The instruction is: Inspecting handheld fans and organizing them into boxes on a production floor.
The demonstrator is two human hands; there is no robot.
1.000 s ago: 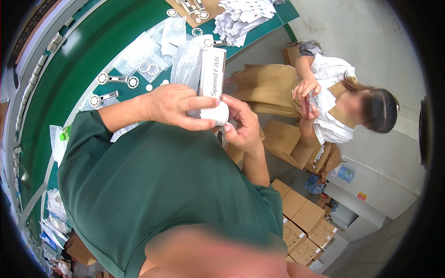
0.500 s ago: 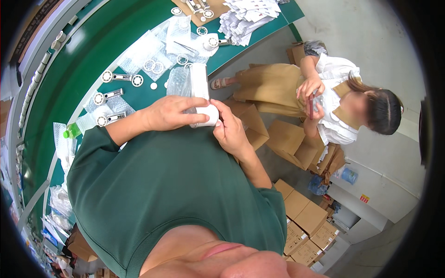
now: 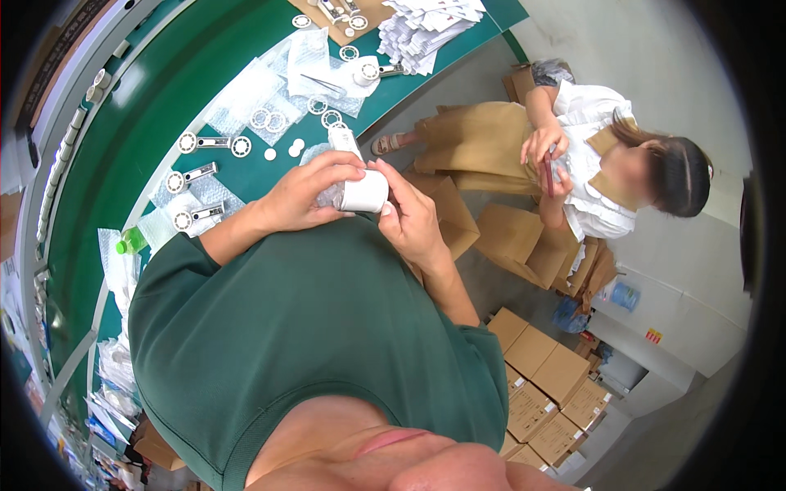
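Close to my chest I hold a white device (image 3: 366, 192) with a thick cylindrical end and a flat arm running away from me. My left hand (image 3: 309, 190) is wrapped round its left side, the fingers bent over the top of the cylinder. On the other side, my right hand (image 3: 414, 214) grips the cylinder's right end between thumb and fingers. Some clear bubble wrap (image 3: 326, 196) shows by my left fingers; whether they hold it too I cannot tell. The device's underside is hidden.
On the green table (image 3: 246, 172) lie bubble-wrap bags (image 3: 246, 94), tweezers (image 3: 323, 84), white rings (image 3: 318, 105) and similar devices (image 3: 214, 142). A green-capped bottle (image 3: 131, 240) stands left, white papers (image 3: 426, 29) far. A person (image 3: 589, 155) holds a dark red object beside open cartons (image 3: 524, 245).
The device has tilted, so its cylindrical end shows more and its arm looks shorter. My left fingers have bent more over it, and my right hand has shifted slightly right.
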